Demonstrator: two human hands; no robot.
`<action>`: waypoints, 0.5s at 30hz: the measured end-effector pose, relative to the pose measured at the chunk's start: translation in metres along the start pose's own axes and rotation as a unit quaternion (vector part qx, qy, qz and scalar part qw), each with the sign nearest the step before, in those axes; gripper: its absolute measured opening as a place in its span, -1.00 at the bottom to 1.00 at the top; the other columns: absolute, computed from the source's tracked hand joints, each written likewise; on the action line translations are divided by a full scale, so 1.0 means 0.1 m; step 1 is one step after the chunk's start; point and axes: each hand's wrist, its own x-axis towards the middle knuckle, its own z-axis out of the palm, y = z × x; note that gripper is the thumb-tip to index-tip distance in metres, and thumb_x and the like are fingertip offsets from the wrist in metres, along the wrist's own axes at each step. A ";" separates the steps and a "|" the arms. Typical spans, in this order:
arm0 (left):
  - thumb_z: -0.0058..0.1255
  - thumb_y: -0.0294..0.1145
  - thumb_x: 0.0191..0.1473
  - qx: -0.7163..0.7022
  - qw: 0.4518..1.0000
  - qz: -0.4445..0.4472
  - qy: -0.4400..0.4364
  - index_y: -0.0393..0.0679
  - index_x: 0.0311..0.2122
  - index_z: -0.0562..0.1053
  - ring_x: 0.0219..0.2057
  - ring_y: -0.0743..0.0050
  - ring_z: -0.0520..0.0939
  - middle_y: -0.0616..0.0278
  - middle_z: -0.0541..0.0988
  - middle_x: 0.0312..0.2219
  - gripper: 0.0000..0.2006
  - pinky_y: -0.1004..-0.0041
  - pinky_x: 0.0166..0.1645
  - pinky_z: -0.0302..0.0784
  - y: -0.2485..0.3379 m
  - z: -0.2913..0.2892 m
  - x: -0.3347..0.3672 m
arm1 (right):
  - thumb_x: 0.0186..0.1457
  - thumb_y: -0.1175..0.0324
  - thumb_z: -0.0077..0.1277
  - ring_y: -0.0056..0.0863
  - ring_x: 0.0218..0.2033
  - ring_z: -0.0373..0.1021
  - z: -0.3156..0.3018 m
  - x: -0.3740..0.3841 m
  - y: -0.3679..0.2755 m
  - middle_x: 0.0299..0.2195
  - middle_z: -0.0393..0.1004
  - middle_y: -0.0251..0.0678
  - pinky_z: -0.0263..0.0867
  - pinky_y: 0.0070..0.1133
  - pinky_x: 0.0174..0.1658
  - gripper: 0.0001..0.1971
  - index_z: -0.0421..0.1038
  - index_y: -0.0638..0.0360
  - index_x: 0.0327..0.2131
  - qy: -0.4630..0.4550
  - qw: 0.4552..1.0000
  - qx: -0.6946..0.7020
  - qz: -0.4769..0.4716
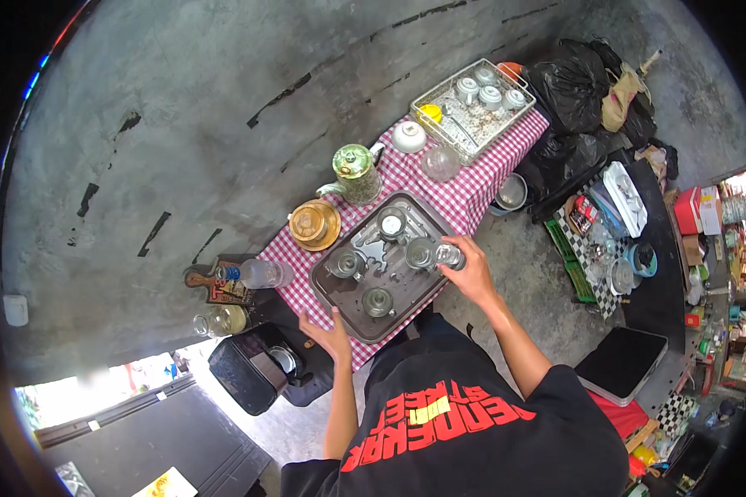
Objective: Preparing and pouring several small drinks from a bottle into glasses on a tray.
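Note:
My right hand (475, 275) grips a small clear glass (450, 255) at the right edge of a dark serving tray (327, 300). Beside that glass, close to or touching it, stands a glass mug (420, 252). Other clear glass mugs are on the tray: one at the far side (391, 222), one at the left (346, 263) and one at the near side (378, 302). Water is pooled on the tray's middle. My left hand (331, 338) is by the tray's near left corner, fingers apart and holding nothing; whether it touches the tray I cannot tell.
Behind the tray stand a green teapot (358, 176), an amber cup on a saucer (310, 224), a white bowl (409, 137) and a round glass jar (441, 164). A wire basket (472, 151) holds white cups. A clear bottle (267, 274) lies at left; black bags (568, 74) are piled at right.

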 end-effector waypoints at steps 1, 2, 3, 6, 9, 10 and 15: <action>0.24 -0.32 -0.03 0.011 0.999 -0.005 -0.035 -0.35 0.15 0.15 0.11 -0.08 0.24 -0.14 0.22 0.06 -0.29 0.10 0.24 0.08 0.05 0.03 -0.10 | -0.21 0.50 0.23 -0.16 -0.11 0.41 -0.03 0.03 -0.01 -0.17 0.47 -0.14 0.31 -0.39 -0.02 -0.53 0.42 0.23 -0.10 -0.016 1.000 -0.003 0.003; 0.24 -0.33 -0.03 0.022 0.997 -0.011 -0.068 -0.34 0.14 0.17 0.11 -0.08 0.24 -0.13 0.23 0.05 -0.32 0.10 0.23 0.08 0.11 0.05 -0.19 | -0.21 0.50 0.23 -0.16 -0.11 0.41 -0.04 0.05 -0.01 -0.17 0.47 -0.14 0.31 -0.39 -0.02 -0.53 0.42 0.23 -0.10 -0.021 1.000 -0.001 -0.002; 0.22 -0.36 -0.01 0.041 0.996 0.001 -0.080 -0.33 0.12 0.18 0.11 -0.06 0.24 -0.10 0.24 0.03 -0.36 0.12 0.23 0.09 0.16 0.06 -0.27 | -0.21 0.51 0.23 -0.18 -0.13 0.42 -0.06 0.07 -0.01 -0.19 0.47 -0.15 0.32 -0.41 -0.04 -0.53 0.43 0.23 -0.10 -0.027 0.999 -0.008 -0.025; 0.20 -0.38 0.00 -0.006 0.994 -0.037 -0.103 -0.33 0.12 0.18 0.12 -0.03 0.23 -0.08 0.25 0.02 -0.38 0.14 0.23 0.10 0.32 0.18 -0.41 | -0.21 0.51 0.22 -0.20 -0.14 0.42 -0.11 0.15 0.05 -0.20 0.46 -0.17 0.32 -0.42 -0.05 -0.52 0.44 0.22 -0.10 -0.044 0.997 -0.017 -0.066; 0.19 -0.37 0.02 -0.014 0.995 -0.030 -0.091 -0.31 0.12 0.19 0.13 -0.04 0.22 -0.09 0.24 0.03 -0.39 0.15 0.23 0.11 0.29 0.31 -0.50 | -0.21 0.50 0.22 -0.20 -0.13 0.41 -0.12 0.21 0.04 -0.18 0.45 -0.17 0.32 -0.41 -0.03 -0.52 0.44 0.21 -0.09 -0.068 0.993 -0.018 -0.090; 0.19 -0.36 0.02 -0.029 0.995 -0.039 -0.084 -0.30 0.12 0.19 0.12 -0.05 0.23 -0.09 0.24 0.03 -0.40 0.15 0.23 0.12 0.27 0.34 -0.53 | -0.21 0.50 0.22 -0.20 -0.12 0.41 -0.12 0.22 0.03 -0.17 0.45 -0.17 0.31 -0.41 -0.02 -0.52 0.44 0.21 -0.08 -0.079 0.992 -0.017 -0.095; 0.17 -0.36 0.04 -0.016 0.997 -0.036 -0.069 -0.29 0.12 0.20 0.11 -0.05 0.26 -0.10 0.24 0.02 -0.42 0.15 0.23 0.13 0.36 0.40 -0.57 | -0.20 0.49 0.21 -0.19 -0.12 0.39 -0.17 0.31 0.05 -0.19 0.45 -0.18 0.30 -0.40 -0.02 -0.52 0.44 0.19 -0.08 -0.103 0.987 -0.040 -0.113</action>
